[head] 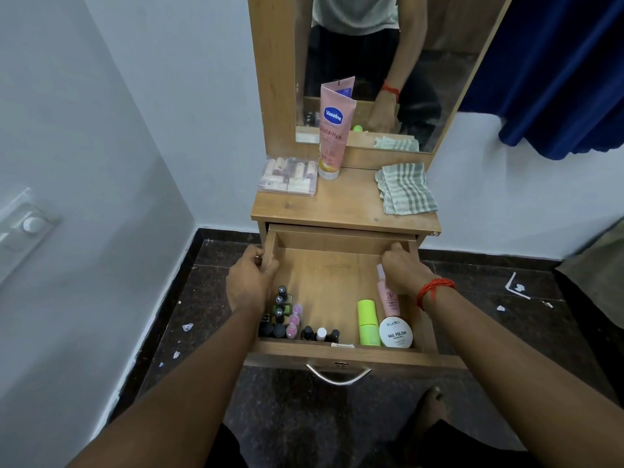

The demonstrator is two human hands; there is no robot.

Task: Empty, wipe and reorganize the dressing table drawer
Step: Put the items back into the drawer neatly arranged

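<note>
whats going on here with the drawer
A person has the wooden drawer pulled out and grips its side walls, left hand on the left wall, right hand on the right. Inside, small nail polish bottles, a lime green bottle, a pink bottle and a round white tub stand along the front. A pink Vaseline tube, clear plastic box and green-striped cloth sit on the wooden tabletop.
</note>
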